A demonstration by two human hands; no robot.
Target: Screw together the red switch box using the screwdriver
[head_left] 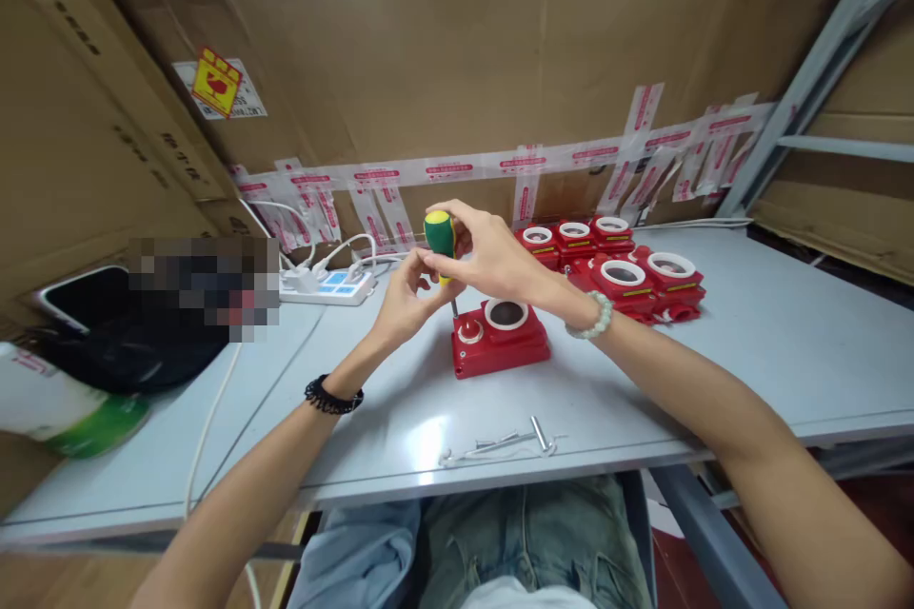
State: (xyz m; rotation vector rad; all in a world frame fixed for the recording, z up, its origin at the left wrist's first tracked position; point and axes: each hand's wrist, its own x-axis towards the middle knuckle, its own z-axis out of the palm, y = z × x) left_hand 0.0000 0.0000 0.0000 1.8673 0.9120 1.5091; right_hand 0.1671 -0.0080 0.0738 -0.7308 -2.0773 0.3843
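Note:
A screwdriver [440, 234] with a green and yellow handle stands nearly upright, its shaft tip at the far left corner of a red housing [501, 357]. My right hand [492, 252] is wrapped round the handle. Lower on the same handle, near the shaft, the fingers of my left hand [416, 293] are closed. The housing lies flat on the table and has a white ring [506, 314] around a dark round window, plus a small red dome [469, 330]. A screw head shows at its near left corner.
Several similar red housings [623, 290] stand at the back right. Small metal parts and a thin white cord [492, 445] lie by the front edge. A power strip [328, 285] with plugs, a black bag [153, 362] and a green-white container [71, 400] are left. Taped cardboard [457, 67] rises behind.

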